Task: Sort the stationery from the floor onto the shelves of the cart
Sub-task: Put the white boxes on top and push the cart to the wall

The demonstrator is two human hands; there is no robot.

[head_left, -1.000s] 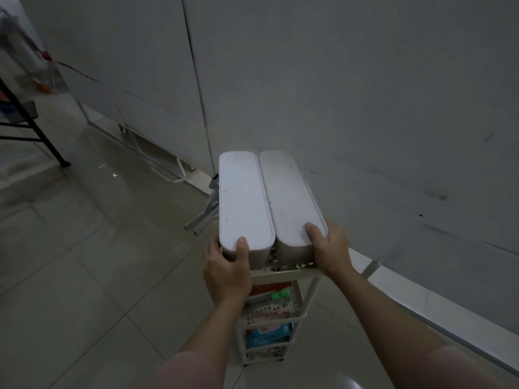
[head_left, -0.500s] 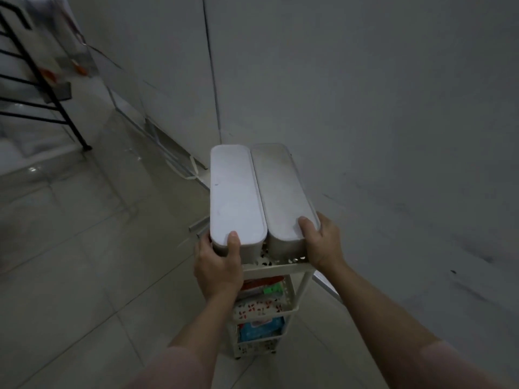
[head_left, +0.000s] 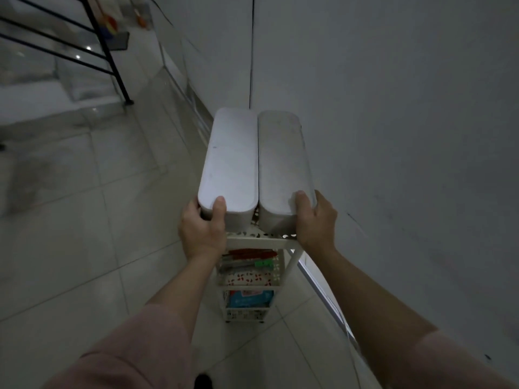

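Atop the cart, I see my left hand and right hand each clamped on a white box; a tug could tip either off. Stationery sits on shelves below.

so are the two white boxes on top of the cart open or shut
Shut: the left box and right box each show a flat lid fully covering the top; contents hidden.

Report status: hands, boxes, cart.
Left hand grips left box; right hand grips right box. Both atop cart. Lower shelves stocked. Wall close right.
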